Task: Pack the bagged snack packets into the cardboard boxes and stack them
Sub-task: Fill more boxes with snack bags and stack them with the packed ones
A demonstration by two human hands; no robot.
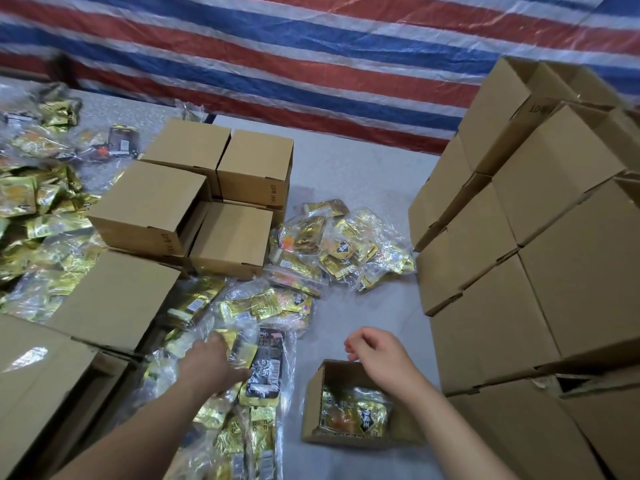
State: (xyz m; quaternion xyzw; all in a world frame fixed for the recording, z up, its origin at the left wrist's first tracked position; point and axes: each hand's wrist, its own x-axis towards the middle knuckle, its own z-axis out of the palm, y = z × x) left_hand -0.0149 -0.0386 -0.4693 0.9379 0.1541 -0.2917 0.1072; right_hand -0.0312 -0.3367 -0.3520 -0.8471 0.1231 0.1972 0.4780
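Left hand: our left hand (211, 362) lay on a clear bag of gold snack packets (258, 362), fingers reaching over it.
Right hand: our right hand (375, 351) hung loosely curled above the open box (313, 407) — holding nothing.
Open box: we saw one bag of packets (356, 412) already inside.
Right side: closed boxes (540, 244) stood stacked high.
Left side: more closed boxes (194, 192) sat among loose bags (34, 202) — all on grey floor (363, 168).

The scene is viewed from head height (a single wide-angle view), angled forward and down, close over the floor (363, 188).
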